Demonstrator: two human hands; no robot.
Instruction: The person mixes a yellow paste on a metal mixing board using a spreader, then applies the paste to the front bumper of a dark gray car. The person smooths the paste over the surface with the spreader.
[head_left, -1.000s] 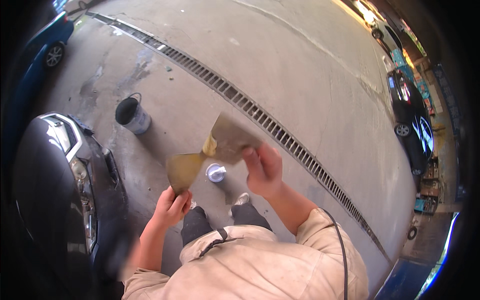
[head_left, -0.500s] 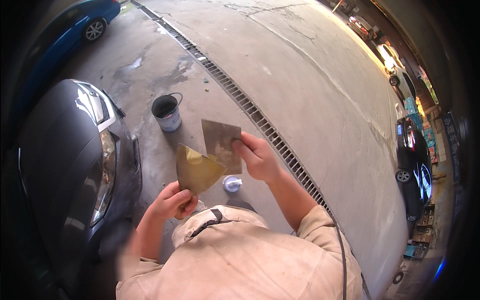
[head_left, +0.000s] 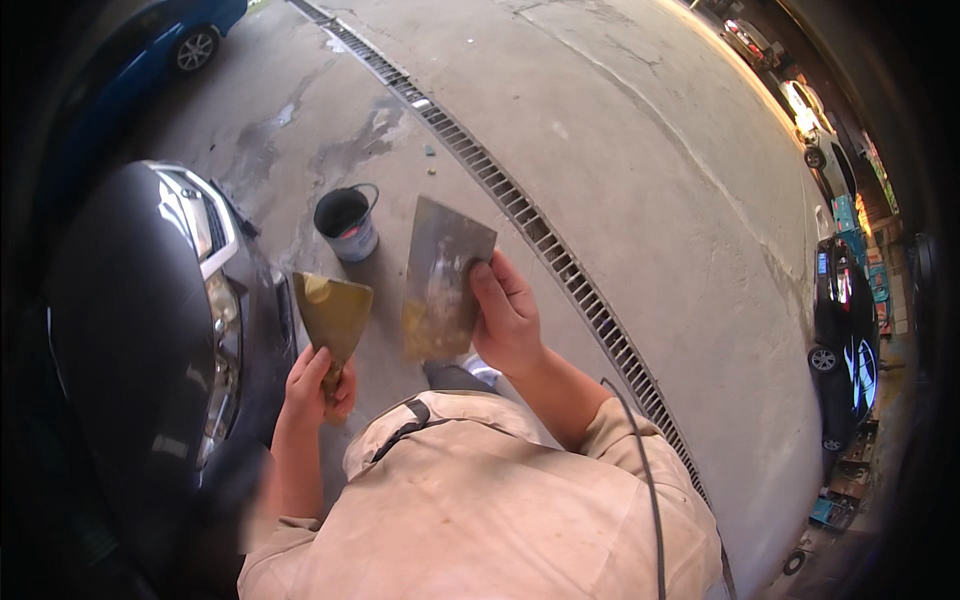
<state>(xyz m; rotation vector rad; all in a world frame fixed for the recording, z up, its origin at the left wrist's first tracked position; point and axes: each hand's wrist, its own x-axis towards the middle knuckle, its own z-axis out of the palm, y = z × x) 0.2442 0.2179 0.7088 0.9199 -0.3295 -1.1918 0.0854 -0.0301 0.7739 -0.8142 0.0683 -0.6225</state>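
Observation:
My left hand is closed round the handle of a putty knife, whose wide blade points away from me. Yellowish putty coats the blade, with a thicker dab near its far left corner. In my right hand is a flat, rectangular metal plate, pinched at its right edge with the thumb on top. Yellowish smears mark the plate's near left part. The two tools are apart, side by side in front of my body.
A dark bucket with a raised handle stands on the concrete floor ahead. To the left is a dark car; a blue car is beyond it. A drain grate runs diagonally to my right. Parked cars line the far right.
My left hand has drawn the putty knife left, away from the plate it overlapped. The plate has tilted, showing more of its face. My view has shifted slightly; the small tub is now hidden.

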